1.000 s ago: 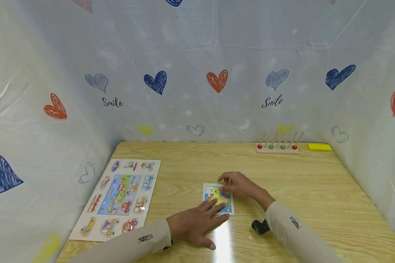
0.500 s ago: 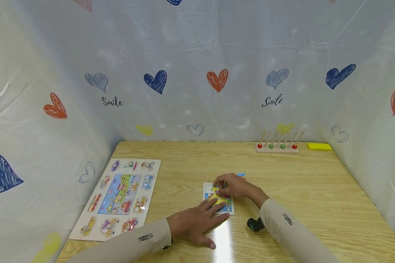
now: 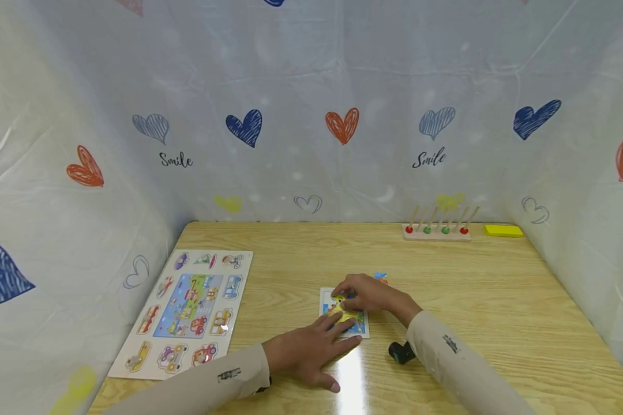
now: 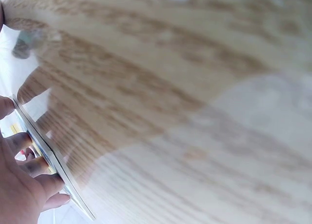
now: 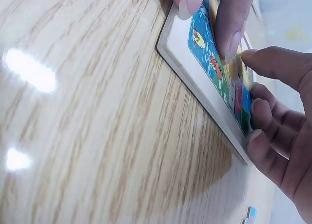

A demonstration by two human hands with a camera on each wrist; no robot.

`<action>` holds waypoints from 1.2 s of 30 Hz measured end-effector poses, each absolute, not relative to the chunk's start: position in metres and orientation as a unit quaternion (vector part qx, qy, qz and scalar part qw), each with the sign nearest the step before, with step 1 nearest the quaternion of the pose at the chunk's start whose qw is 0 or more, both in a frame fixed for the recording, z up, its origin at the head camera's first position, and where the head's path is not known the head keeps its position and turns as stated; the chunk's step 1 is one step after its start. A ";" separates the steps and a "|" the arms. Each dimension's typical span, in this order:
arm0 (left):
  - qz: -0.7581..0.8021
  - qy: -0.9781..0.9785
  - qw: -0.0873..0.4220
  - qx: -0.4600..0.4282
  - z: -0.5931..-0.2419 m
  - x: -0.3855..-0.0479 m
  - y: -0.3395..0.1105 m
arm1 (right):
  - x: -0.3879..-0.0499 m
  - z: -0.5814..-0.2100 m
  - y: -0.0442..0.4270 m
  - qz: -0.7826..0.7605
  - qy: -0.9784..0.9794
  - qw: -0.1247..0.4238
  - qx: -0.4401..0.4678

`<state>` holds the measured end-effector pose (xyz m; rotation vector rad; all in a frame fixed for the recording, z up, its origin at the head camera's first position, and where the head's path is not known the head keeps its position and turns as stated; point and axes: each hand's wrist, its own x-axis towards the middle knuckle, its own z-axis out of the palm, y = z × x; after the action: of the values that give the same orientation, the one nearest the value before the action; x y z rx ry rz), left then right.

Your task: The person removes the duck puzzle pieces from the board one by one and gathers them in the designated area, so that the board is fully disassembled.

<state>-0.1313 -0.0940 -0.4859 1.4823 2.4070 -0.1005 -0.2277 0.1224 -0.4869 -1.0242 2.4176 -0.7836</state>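
Observation:
A small white-bordered jigsaw puzzle [image 3: 364, 329] with a yellow duck picture lies on the table in the head view. My left hand [image 3: 311, 351] rests on its near part, fingers spread and fairly straight, covering some of the picture. My right hand [image 3: 370, 293] is over the upper part, thumb and fingers curled around the duck's head and pinching a puzzle piece there; the piece is mostly hidden. In the right wrist view, the right thumb and fingertips touch the picture beside the blue puzzle border [image 5: 200, 38]. A loose puzzle piece [image 3: 381, 278] lies just beyond the right hand.
A large vehicle puzzle board [image 3: 187, 305] lies at the left. At the back right stand a pegged wooden rack [image 3: 436, 233] with red and green beads and a yellow block [image 3: 503, 231]. A black device [image 3: 401, 353] sits under the right wrist.
My right hand has moved left and slightly down onto the duck's head, uncovering the loose piece behind it. The left hand has stayed in place.

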 end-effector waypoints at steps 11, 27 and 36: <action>-0.026 0.839 0.156 0.521 -0.488 -0.131 -0.096 | -0.227 -0.482 0.117 -0.263 0.867 0.195 -0.375; -0.029 0.844 0.170 0.508 -0.488 -0.131 -0.093 | -0.228 -0.486 0.115 -0.267 0.872 0.191 -0.365; -0.034 0.844 0.163 0.510 -0.487 -0.131 -0.094 | -0.229 -0.487 0.114 -0.255 0.878 0.186 -0.361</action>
<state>-0.1309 -0.0936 -0.4872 1.4553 2.4061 -0.0983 -0.2291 0.1135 -0.4869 -1.0159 2.4722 -0.7177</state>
